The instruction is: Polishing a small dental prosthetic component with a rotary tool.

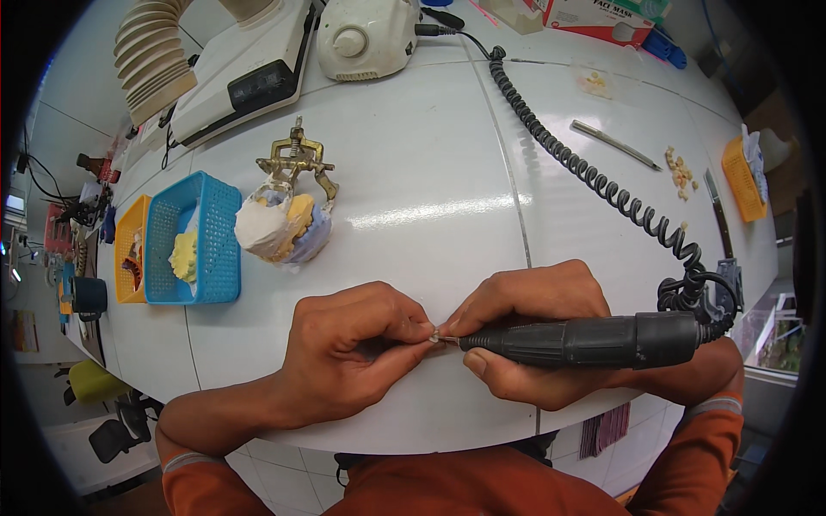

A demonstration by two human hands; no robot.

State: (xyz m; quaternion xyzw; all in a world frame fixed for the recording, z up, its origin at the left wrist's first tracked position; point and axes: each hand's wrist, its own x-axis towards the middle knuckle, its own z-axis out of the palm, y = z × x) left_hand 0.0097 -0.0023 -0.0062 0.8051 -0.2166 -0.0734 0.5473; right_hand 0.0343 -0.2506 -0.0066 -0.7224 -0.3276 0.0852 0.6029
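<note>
My right hand is wrapped round a black rotary handpiece, which lies nearly level and points left. Its thin metal bur meets a tiny whitish piece, which looks like an artificial tooth. My left hand pinches that piece between thumb and forefinger. The fingertips of both hands almost touch, and they hide most of the piece. Beyond my left hand stands a brass dental articulator with plaster casts in white, yellow and blue.
A coiled black cord runs from the handpiece to a white control unit. Blue and orange baskets stand left. Loose teeth, a metal pen-like tool and a knife lie right. A suction hose rises back left.
</note>
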